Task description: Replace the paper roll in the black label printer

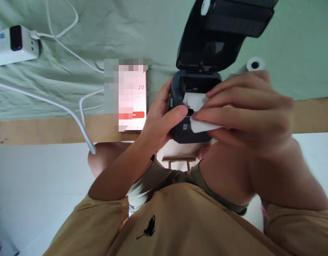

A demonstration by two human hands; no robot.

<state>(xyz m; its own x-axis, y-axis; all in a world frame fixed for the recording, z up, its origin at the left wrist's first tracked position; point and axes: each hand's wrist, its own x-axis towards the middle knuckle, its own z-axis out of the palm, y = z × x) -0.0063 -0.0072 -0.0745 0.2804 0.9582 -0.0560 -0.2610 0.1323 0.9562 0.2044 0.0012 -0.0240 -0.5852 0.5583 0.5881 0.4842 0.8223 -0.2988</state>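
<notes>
A small dark label printer point(180, 133) sits at the table's front edge with its lid point(220, 32) flipped up and back. Inside it lies a roll of white paper point(193, 100). My left hand point(160, 113) grips the printer's left side, thumb resting on its front. My right hand point(249, 110) pinches the loose end of the white paper strip point(204, 126) and holds it over the printer's front.
A phone point(133, 99) with a lit pink screen lies left of the printer. A white power strip point(14, 44) and white cables point(73, 113) are at the left. A spare paper roll point(256, 64) lies behind my right hand. Green cloth point(113, 28) covers the wooden table point(46, 129).
</notes>
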